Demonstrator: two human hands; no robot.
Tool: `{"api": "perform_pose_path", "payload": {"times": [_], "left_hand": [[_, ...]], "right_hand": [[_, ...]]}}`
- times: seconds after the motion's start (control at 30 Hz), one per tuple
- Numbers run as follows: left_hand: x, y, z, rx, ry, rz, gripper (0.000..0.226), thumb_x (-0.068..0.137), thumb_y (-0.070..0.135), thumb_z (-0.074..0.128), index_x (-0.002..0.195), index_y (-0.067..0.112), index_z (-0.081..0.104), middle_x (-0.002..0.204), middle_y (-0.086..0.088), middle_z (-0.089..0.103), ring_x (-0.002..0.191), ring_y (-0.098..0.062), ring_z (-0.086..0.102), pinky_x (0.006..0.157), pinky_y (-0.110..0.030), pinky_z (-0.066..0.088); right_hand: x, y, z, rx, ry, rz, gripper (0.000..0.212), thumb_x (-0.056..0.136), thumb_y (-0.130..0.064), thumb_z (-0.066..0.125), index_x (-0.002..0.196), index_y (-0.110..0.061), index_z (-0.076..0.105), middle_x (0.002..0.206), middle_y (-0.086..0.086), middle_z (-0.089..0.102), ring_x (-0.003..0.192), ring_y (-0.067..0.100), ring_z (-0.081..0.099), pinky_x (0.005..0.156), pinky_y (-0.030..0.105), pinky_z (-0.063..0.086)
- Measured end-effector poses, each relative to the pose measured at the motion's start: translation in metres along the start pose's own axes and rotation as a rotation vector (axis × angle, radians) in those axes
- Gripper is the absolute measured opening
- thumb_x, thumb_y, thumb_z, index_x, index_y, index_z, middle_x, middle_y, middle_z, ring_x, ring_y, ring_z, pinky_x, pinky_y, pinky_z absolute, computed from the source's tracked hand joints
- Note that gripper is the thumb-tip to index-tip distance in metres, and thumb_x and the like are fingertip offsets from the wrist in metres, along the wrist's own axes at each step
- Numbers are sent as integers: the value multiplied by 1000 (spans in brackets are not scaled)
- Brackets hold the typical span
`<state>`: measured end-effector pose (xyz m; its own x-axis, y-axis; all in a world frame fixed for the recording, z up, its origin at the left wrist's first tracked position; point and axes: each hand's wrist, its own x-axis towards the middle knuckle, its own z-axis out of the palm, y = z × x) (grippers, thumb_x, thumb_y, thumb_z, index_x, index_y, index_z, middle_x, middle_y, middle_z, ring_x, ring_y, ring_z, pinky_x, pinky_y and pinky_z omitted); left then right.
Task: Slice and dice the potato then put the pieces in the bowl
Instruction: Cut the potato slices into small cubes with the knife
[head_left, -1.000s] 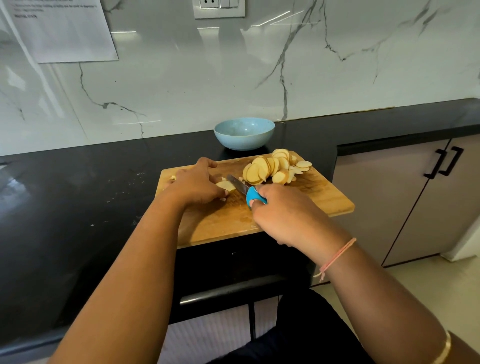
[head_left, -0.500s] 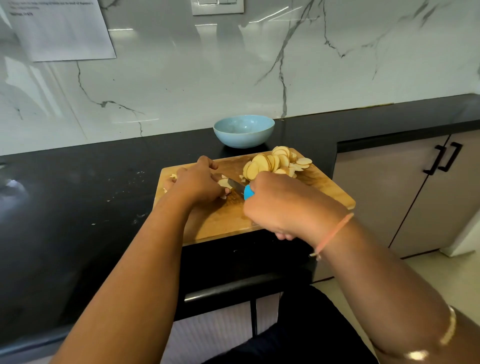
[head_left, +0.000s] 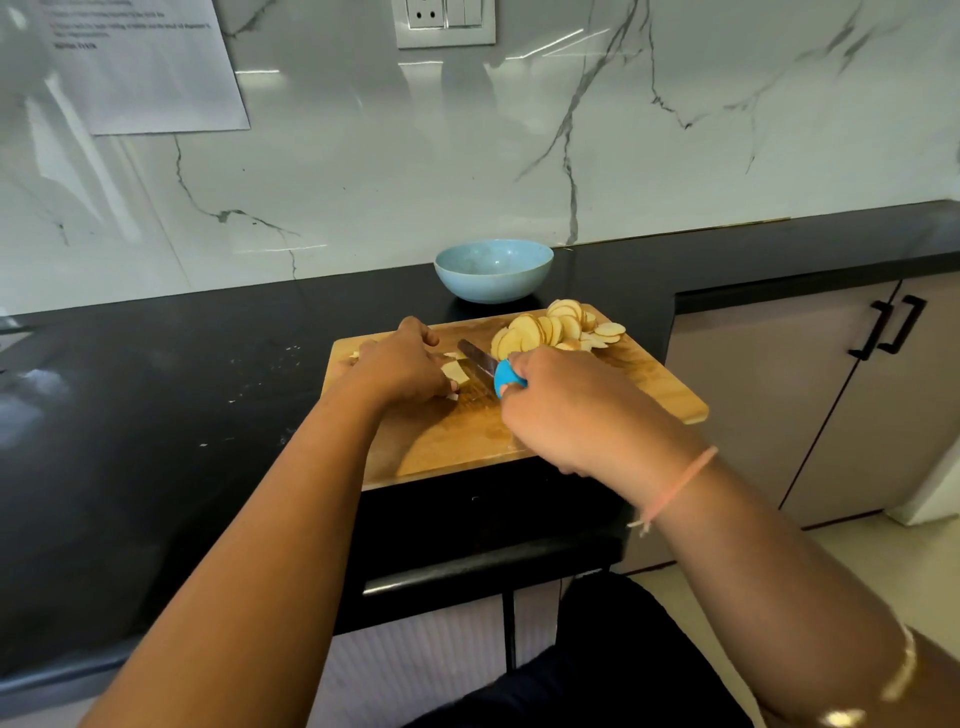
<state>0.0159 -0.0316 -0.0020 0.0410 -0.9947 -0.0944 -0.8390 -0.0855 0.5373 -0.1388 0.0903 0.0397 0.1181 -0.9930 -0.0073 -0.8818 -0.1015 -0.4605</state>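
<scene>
A wooden cutting board lies on the black counter. On its far right corner sits a pile of round potato slices. My left hand holds down a small stack of potato pieces near the board's left middle. My right hand grips a blue-handled knife, its blade angled across the board just right of those pieces. A light blue bowl stands behind the board by the wall, and I see nothing in it.
The black counter stretches left with white specks on it. Its front edge drops off below the board, which overhangs it. A marble wall with a socket and a taped paper rises behind. Cabinet doors stand at right.
My right hand drew the knife back and then forward again across the pieces. My left hand stayed pressed on the potato pieces; the camera shifted slightly.
</scene>
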Motion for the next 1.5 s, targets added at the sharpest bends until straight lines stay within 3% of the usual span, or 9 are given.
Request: {"api": "perform_pose_path", "payload": {"times": [0.07, 0.27, 0.53, 0.67, 0.87, 1.0, 1.13, 1.3, 1.5], "left_hand": [[-2, -1, 0, -35, 16, 3, 53, 79, 25, 76, 118, 28, 40, 119, -5, 58, 118, -27, 48, 107, -50, 37], [-11, -4, 4, -177, 70, 30, 45, 81, 21, 75, 108, 26, 40, 92, 4, 61, 100, -17, 58, 104, -46, 42], [-21, -3, 4, -205, 104, 73, 47, 81, 24, 75, 110, 26, 39, 97, 6, 62, 96, -13, 60, 93, -36, 50], [-23, -4, 6, -206, 124, 66, 44, 82, 24, 74, 110, 26, 40, 94, 7, 62, 94, -12, 60, 97, -40, 48], [-32, 1, 7, -129, 191, 53, 38, 85, 29, 70, 107, 28, 39, 102, 8, 63, 108, -14, 53, 103, -42, 29], [-33, 1, 7, -110, 195, 40, 39, 84, 31, 72, 105, 30, 39, 99, 12, 62, 114, -16, 52, 103, -44, 26], [-28, -4, 7, -112, 191, 50, 40, 81, 31, 74, 102, 31, 40, 88, 17, 60, 113, -16, 54, 109, -51, 28], [-22, -11, 8, -176, 156, 75, 43, 77, 31, 78, 91, 36, 37, 81, 21, 58, 103, -13, 60, 102, -49, 41], [-23, -8, 7, -259, 145, 65, 41, 81, 22, 74, 107, 24, 42, 89, 8, 61, 93, -12, 60, 98, -42, 47]], "right_hand": [[7, -6, 1, -4, -24, 4, 41, 96, -26, 40, 135, -17, 45, 78, -1, 48, 71, 18, 54, 61, 28, 46], [10, -12, 2, -49, -36, 29, 31, 97, -24, 39, 123, -13, 50, 74, 1, 46, 78, 22, 55, 64, 30, 45], [3, -11, 1, -53, -32, 17, 35, 95, -22, 38, 128, -14, 48, 74, 2, 46, 74, 21, 53, 61, 29, 44], [17, -16, 9, -50, -66, 47, 34, 95, -22, 39, 127, -12, 47, 74, 3, 46, 77, 22, 53, 59, 27, 42], [18, -20, 3, -32, -104, 61, 37, 91, -13, 41, 127, -8, 45, 68, 8, 55, 51, 15, 51, 51, 24, 44], [-3, -15, -2, -55, -120, 25, 40, 91, -13, 40, 131, -11, 43, 63, 7, 53, 44, 14, 50, 44, 23, 42], [-26, -3, -4, -82, -105, -6, 36, 93, -18, 42, 128, -18, 50, 69, 1, 52, 54, 13, 51, 52, 26, 44], [-25, 2, -8, -56, -37, 9, 38, 94, -25, 43, 130, -19, 51, 80, 1, 57, 57, 13, 52, 56, 28, 47], [6, -17, 3, -28, 9, -16, 39, 95, -24, 39, 132, -18, 47, 78, 0, 48, 76, 20, 55, 62, 29, 45]]}}
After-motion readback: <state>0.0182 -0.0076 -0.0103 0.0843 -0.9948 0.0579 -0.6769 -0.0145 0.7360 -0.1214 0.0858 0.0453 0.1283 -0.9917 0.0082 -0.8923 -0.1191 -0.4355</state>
